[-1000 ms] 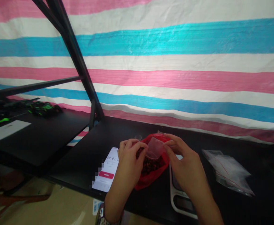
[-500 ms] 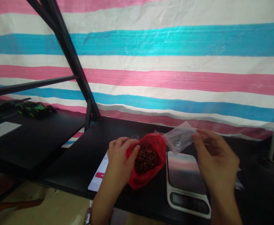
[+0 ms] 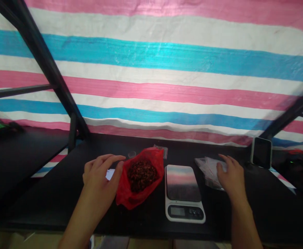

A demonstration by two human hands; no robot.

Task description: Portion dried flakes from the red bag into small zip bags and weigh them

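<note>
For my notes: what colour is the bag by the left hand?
The bag is red; the head view shows it best.

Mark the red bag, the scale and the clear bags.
red bag (image 3: 125, 195): head view, its red lower wall.
scale (image 3: 183, 182): head view, middle of its platform.
clear bags (image 3: 205, 166): head view, left end of the pile.

A tarp (image 3: 167, 69) striped pink, white and blue hangs before me. My black table (image 3: 50, 197) stands against it, black frame bars (image 3: 44, 65) slanting up at both sides; another dark table (image 3: 19, 152) sits left.
</note>
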